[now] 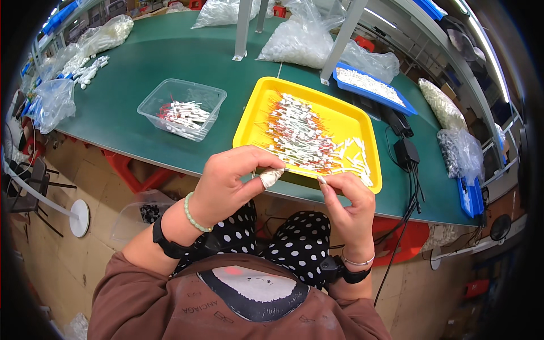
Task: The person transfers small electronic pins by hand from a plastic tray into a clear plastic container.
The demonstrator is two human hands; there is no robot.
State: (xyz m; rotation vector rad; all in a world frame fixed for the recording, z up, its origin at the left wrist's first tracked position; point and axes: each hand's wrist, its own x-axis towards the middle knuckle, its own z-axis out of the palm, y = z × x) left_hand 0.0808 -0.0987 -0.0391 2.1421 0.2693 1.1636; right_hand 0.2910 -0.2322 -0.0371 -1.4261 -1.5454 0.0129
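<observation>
My left hand (229,175) is closed in a pinch at the front edge of the yellow tray (245,126). Its thumb wears a whitish finger cover (272,178). A thin pale piece (300,171) runs from its fingertips toward my right hand (350,201). That hand pinches too, with a small white tip at its thumb and forefinger; whether this is the same piece I cannot tell. In the tray lies a dense pile of small white tubular parts (297,133) with orange and red wires. Several loose white tubes (356,158) lie to the right of the pile.
A clear plastic box (148,107) with white parts and red wires stands left of the tray. Behind lie a blue tray (405,107) of white pieces, plastic bags (297,42) and grey posts (242,34). Black cables (412,181) hang over the green table's (124,73) right front edge.
</observation>
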